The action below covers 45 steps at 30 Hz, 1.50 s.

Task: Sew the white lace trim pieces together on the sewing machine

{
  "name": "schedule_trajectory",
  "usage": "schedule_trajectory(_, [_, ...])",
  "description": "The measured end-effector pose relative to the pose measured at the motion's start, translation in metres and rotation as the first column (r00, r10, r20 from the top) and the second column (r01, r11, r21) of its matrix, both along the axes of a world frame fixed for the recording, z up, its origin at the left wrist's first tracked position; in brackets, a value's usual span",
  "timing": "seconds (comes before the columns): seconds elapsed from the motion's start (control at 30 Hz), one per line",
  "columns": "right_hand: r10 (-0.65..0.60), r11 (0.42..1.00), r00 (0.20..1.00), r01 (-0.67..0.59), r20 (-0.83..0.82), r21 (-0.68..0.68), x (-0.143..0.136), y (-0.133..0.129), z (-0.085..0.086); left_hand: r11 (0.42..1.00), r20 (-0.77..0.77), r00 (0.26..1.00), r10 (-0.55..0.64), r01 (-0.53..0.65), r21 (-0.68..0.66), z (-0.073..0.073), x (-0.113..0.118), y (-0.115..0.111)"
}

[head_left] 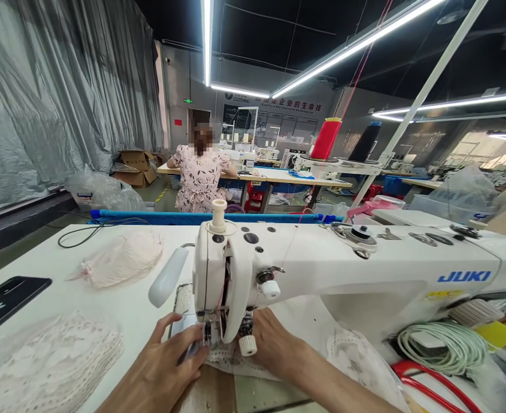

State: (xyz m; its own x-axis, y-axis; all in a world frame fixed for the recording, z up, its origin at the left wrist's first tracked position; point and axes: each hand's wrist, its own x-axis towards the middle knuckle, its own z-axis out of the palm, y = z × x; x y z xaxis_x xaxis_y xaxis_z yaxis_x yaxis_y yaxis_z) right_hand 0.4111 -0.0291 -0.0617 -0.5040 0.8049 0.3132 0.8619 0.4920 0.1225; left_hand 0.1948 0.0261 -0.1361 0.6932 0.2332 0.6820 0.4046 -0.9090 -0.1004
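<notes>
White lace fabric [227,357] with an eyelet edge lies under the presser foot [207,332] of a white JUKI sewing machine [304,258]. My left hand [167,358] rests left of the foot, fingers spread, tips beside the needle area. A small dark grey patch shows between its thumb and index finger; I cannot make out what it is. Right of the needle, my right hand [274,341] reaches in behind the tension knob [248,345], on the fabric. The machine head hides its fingers. More lace cloth [356,358] trails under my right forearm.
Stacked lace pieces [50,361], a pale fabric cup [121,258] and a dark phone [12,301] lie on the left. Red-handled scissors [428,384] and coiled pale green cord [442,347] sit at right. A person [201,172] sits at a table ahead.
</notes>
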Motion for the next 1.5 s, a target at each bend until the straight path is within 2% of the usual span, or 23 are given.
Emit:
schedule_trajectory(0.17, [0.075, 0.997, 0.994, -0.074, -0.085, 0.011, -0.001, -0.007, 0.003, 0.997, 0.044, 0.998, -0.049, 0.052, -0.060, -0.001, -0.004, -0.003])
schedule_trajectory(0.37, [0.239, 0.971, 0.939, -0.238, -0.247, 0.035, -0.006, -0.032, -0.008, 0.987, 0.065, 0.990, -0.124, 0.130, -0.098, 0.017, -0.003, -0.014])
schedule_trajectory(0.53, [0.266, 0.961, 0.933, -0.236, -0.242, 0.146, -0.008, -0.038, -0.025, 0.987, 0.078, 0.987, -0.144, 0.148, -0.058, 0.023, 0.000, -0.017])
schedule_trajectory(0.67, [0.291, 0.934, 0.933, -0.229, -0.210, 0.274, -0.009, -0.036, -0.029, 0.989, 0.088, 0.987, -0.131, 0.136, -0.060, 0.021, 0.001, -0.019])
schedule_trajectory(0.87, [0.275, 0.926, 0.939, -0.202, -0.204, 0.318, -0.011, -0.034, -0.029, 0.989, 0.039, 0.993, -0.109, 0.113, -0.097, 0.015, -0.003, -0.019])
schedule_trajectory(0.97, [0.270, 0.916, 0.943, -0.190, -0.194, 0.353, -0.011, -0.032, -0.032, 0.988, -0.013, 0.997, -0.080, 0.077, -0.133, 0.020, -0.005, -0.017])
schedule_trajectory(1.1, [0.253, 0.922, 0.942, -0.165, -0.221, 0.349, -0.011, -0.029, -0.034, 0.996, -0.019, 0.999, -0.030, 0.028, -0.082, 0.030, -0.004, -0.015])
schedule_trajectory(1.2, [0.245, 0.918, 0.938, -0.143, -0.244, 0.370, -0.011, -0.026, -0.034, 0.996, -0.015, 1.000, 0.012, -0.013, -0.087, 0.030, -0.004, -0.015])
schedule_trajectory(1.3, [0.208, 0.915, 0.947, -0.101, -0.243, 0.390, -0.010, -0.025, -0.034, 0.995, 0.019, 1.000, -0.005, 0.007, -0.104, 0.028, -0.006, -0.016])
schedule_trajectory(1.5, [0.032, 0.975, 0.969, 0.024, -0.243, 0.221, -0.018, -0.023, -0.032, 0.990, 0.111, 0.994, -0.014, 0.029, -0.135, 0.039, -0.009, -0.019])
